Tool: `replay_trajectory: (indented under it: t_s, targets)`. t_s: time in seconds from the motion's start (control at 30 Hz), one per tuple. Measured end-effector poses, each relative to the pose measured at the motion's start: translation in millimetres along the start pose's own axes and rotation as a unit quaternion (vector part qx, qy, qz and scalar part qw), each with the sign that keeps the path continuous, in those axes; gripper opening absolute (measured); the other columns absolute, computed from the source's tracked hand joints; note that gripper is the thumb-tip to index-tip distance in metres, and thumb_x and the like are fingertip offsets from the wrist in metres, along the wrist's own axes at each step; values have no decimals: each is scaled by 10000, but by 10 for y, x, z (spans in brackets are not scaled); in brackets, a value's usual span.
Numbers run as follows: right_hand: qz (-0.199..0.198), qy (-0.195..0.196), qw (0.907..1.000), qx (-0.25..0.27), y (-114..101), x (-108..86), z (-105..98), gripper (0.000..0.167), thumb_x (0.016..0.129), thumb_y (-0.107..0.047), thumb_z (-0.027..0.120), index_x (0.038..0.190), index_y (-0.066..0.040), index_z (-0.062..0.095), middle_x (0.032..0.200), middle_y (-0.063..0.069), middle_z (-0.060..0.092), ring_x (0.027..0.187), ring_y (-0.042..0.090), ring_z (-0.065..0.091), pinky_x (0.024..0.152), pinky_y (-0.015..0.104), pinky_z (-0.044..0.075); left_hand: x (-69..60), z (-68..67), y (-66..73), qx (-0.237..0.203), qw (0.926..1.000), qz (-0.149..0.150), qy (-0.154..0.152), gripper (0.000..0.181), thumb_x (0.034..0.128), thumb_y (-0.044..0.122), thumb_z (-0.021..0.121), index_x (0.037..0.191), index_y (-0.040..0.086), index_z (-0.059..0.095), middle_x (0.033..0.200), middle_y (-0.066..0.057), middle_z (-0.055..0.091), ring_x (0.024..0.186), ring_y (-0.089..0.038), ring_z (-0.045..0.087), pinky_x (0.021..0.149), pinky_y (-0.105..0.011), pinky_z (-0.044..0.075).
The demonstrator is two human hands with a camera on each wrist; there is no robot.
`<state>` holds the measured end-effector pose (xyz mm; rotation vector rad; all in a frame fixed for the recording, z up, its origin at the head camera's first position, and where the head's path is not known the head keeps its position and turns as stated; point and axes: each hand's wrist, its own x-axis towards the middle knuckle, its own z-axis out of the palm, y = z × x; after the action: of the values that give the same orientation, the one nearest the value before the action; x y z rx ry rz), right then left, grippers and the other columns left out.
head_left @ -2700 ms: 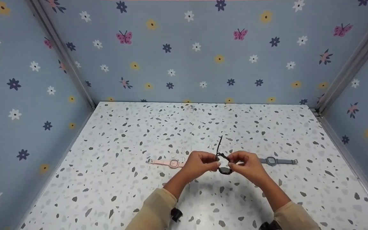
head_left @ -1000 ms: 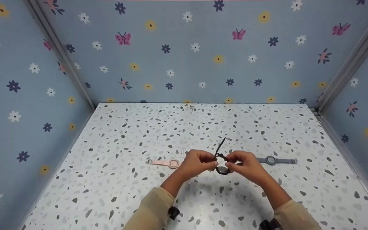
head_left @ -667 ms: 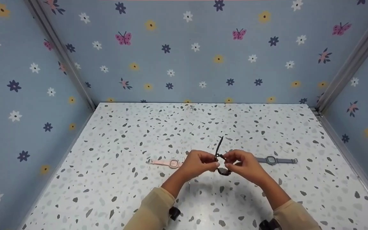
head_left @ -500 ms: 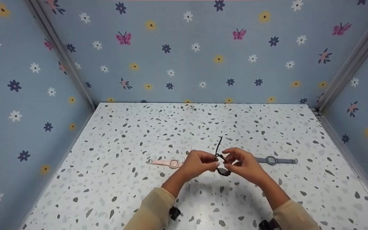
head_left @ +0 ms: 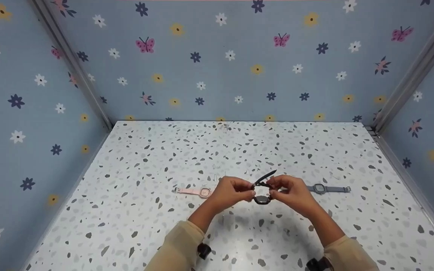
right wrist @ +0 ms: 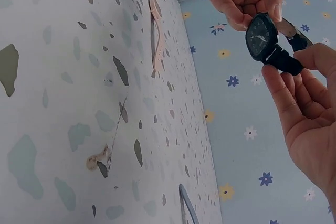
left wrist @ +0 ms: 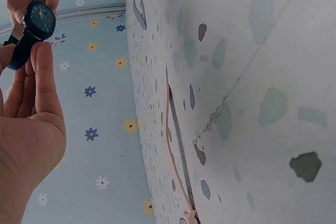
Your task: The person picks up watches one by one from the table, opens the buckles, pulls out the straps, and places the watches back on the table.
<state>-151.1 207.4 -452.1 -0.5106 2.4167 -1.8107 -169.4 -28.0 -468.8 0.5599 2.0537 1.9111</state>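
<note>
A black wristwatch (head_left: 262,200) is held up over the table between both hands, its strap bent into a loop. The strap's long free end (head_left: 266,176) slants up and to the right past the buckle. My left hand (head_left: 233,192) pinches the strap on the loop's left side. On the opposite side, my right hand (head_left: 292,194) pinches it with thumb and fingers. Both wrist views show the watch's dark dial (left wrist: 40,19), tilted and facing away from the palms. Fingers partly hide the buckle.
A pink watch (head_left: 205,192) lies flat left of the hands, its right strap behind the left hand. To the right lies a grey-blue watch (head_left: 319,188), partly behind the right hand. The speckled white table (head_left: 164,150) is bounded by blue flowered panels (head_left: 217,64).
The strap's free end has swung from nearly upright to a slant rightward. My right hand's index finger, lifted half a second ago, is back on the strap, and that hand has shifted slightly right.
</note>
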Motion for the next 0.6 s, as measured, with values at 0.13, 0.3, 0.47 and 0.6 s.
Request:
replay_trajectory:
  t_s: [0.13,0.3,0.47,0.6]
  targets:
    - [-82,121,9999,48,8,-3,8,191,839,70,682,1028,68,661,895,144,673,796,145,657,696,276,583,-5,4,-6,-67,10000,-63,17,160,840,82,748,984,12,751,851,-74,725,761,-188,707,745,-333,588]
    - [-94,340,9993,149,16,-4,1,161,832,90,677,991,84,653,872,156,665,772,160,673,698,314,592,-16,-5,-12,-113,9999,-75,67,169,833,81,753,964,-25,744,837,-76,723,761,-178,698,738,-326,587]
    - [-85,318,9995,-11,0,0,16,168,831,84,693,993,72,654,884,138,665,806,125,654,705,276,585,-37,-13,-15,-52,9999,-42,115,139,838,96,755,938,-1,748,824,-68,720,761,-175,692,743,-346,586]
    - [-192,187,9995,-194,-116,-28,55,162,835,86,689,993,86,653,888,151,671,813,123,646,692,254,577,-46,0,-21,-11,10000,-48,76,132,841,103,751,946,23,750,830,-66,721,760,-181,700,743,-348,586]
